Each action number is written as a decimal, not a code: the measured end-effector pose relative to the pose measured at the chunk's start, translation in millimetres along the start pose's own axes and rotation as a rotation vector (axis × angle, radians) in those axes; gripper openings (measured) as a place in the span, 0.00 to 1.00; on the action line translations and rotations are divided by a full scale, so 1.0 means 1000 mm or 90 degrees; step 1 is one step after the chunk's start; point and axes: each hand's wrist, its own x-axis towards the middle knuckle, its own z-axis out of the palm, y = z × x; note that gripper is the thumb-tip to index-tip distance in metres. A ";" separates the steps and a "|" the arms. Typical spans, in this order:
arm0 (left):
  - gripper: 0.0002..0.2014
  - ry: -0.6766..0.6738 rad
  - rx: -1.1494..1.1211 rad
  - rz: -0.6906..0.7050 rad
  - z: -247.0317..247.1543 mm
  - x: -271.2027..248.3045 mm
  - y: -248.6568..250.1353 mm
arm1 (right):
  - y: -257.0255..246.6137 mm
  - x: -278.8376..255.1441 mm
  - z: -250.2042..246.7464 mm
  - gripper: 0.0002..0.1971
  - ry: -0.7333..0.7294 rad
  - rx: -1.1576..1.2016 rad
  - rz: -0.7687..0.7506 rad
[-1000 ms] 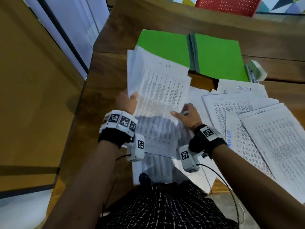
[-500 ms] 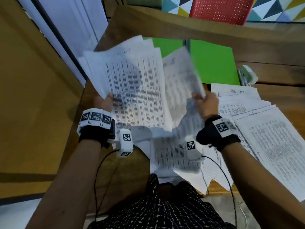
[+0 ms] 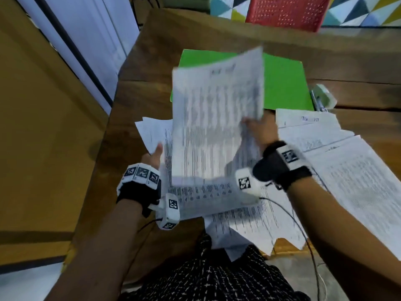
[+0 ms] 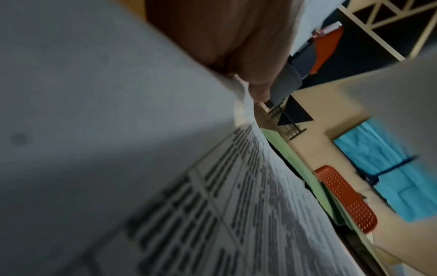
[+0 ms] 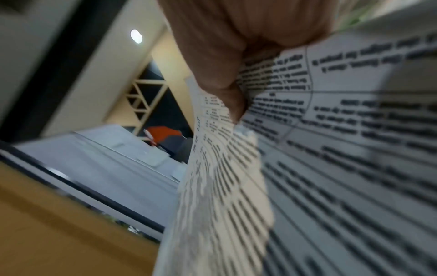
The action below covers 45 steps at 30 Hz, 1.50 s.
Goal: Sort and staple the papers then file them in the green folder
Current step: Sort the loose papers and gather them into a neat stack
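Observation:
The green folder (image 3: 284, 83) lies open at the back of the wooden table (image 3: 138, 105). My right hand (image 3: 258, 127) pinches a printed sheet (image 3: 217, 118) by its right edge and holds it raised and blurred in front of the folder; the right wrist view shows its thumb (image 5: 227, 89) on the print. My left hand (image 3: 155, 154) grips the left edge of a stack of papers (image 3: 206, 192) low over the table's near side. In the left wrist view that stack (image 4: 212, 205) fills the frame. A white stapler (image 3: 323, 98) sits right of the folder.
More printed sheets (image 3: 358, 181) are spread over the right half of the table, some overhanging the near edge. A red chair (image 3: 286, 11) stands behind the table. A wooden panel and a white door frame lie to the left.
My left hand has come down with its stack from chest height to near the table. My right hand has swung one sheet up and to the middle, in front of the folder.

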 end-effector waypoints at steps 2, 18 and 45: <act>0.35 0.000 -0.006 -0.007 -0.001 0.000 0.001 | 0.032 -0.009 0.025 0.14 -0.107 -0.057 0.069; 0.22 0.171 0.147 0.369 -0.014 -0.042 0.052 | 0.067 -0.025 0.061 0.40 -0.256 0.173 0.109; 0.23 -0.104 -0.258 0.430 0.019 -0.084 0.068 | 0.024 -0.042 -0.014 0.61 -0.013 0.399 -0.058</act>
